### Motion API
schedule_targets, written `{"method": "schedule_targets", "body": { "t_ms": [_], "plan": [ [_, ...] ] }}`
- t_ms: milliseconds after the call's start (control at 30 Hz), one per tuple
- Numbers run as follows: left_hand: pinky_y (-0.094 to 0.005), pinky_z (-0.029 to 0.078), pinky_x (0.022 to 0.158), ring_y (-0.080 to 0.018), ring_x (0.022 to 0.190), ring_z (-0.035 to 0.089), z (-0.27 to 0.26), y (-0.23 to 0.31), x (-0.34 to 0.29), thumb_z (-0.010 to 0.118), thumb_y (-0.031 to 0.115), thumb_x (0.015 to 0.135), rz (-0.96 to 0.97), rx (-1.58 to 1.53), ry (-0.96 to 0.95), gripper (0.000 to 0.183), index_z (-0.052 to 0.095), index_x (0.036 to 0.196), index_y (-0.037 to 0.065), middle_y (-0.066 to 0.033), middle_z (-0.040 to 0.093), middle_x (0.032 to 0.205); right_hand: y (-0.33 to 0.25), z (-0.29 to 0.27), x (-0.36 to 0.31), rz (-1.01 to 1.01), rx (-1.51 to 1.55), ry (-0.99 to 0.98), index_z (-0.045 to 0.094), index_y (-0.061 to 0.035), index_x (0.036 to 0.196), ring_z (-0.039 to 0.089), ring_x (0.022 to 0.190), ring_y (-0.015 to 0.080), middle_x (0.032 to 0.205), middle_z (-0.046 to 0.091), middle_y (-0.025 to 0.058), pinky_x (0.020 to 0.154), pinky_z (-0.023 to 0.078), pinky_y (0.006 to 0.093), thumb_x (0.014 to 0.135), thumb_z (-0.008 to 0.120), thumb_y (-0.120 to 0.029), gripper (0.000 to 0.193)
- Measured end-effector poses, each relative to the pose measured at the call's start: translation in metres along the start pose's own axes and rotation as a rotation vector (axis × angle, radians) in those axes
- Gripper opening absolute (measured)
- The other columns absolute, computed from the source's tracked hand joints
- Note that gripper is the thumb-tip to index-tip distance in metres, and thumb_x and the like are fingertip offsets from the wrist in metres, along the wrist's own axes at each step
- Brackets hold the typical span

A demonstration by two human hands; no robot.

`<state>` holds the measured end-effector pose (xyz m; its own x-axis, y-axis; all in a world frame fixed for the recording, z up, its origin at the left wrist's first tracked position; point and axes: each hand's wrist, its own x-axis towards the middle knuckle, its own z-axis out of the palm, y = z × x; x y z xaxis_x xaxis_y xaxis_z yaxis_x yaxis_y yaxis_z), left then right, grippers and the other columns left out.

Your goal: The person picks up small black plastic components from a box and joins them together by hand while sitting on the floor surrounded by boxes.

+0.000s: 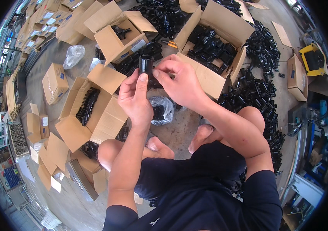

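Upright in my left hand [136,92] is a short, glossy black tube [146,64], pinched between thumb and fingers. Close by its right side, my right hand [179,79] has thumb and forefinger pressed together; what they hold, if anything, is too small to make out. Below both hands, a clear plastic bag [166,111] with small dark pieces inside sits on the floor between my feet. An open carton [65,131] on the left holds a row of black parts [88,106]. Ahead to the right, a larger open carton [238,17] contains many loose black parts [210,46].
Black parts [264,50] lie heaped along the right and far side. A smaller open carton [112,40] stands ahead left, near an orange-handled tool [169,43]. Closed cartons [55,83] and a crumpled plastic bag [74,56] are farther left. A yellow-and-black object [312,59] stands far right.
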<state>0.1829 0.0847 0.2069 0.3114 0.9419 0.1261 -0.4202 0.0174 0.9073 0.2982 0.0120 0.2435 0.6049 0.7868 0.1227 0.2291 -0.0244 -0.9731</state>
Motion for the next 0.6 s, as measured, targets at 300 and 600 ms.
{"method": "schedule_targets", "body": {
  "t_ms": [300, 600],
  "plan": [
    [-0.0191, 0.052, 0.063, -0.0062, 0.079, 0.065, -0.0002, 0.0006, 0.0003, 0.07, 0.006, 0.096, -0.001, -0.001, -0.01, 0.015, 0.069, 0.11, 0.002, -0.0055, 0.073, 0.1, -0.0056, -0.0077, 0.0059, 0.097, 0.105, -0.096, 0.07, 0.005, 0.095, 0.066, 0.082, 0.0214, 0.099, 0.062, 0.0135, 0.074, 0.053, 0.0354, 0.09, 0.071, -0.013, 0.018],
    [-0.0187, 0.052, 0.063, -0.0059, 0.078, 0.065, -0.0019, -0.0003, 0.0001, 0.07, 0.007, 0.096, -0.011, -0.006, -0.006, 0.015, 0.069, 0.111, 0.002, -0.0053, 0.073, 0.099, -0.0038, -0.0079, 0.0061, 0.1, 0.059, -0.112, 0.069, 0.0054, 0.096, 0.065, 0.082, 0.02, 0.1, 0.061, 0.0127, 0.074, 0.054, 0.034, 0.092, 0.069, -0.014, 0.02]
  ]
}}
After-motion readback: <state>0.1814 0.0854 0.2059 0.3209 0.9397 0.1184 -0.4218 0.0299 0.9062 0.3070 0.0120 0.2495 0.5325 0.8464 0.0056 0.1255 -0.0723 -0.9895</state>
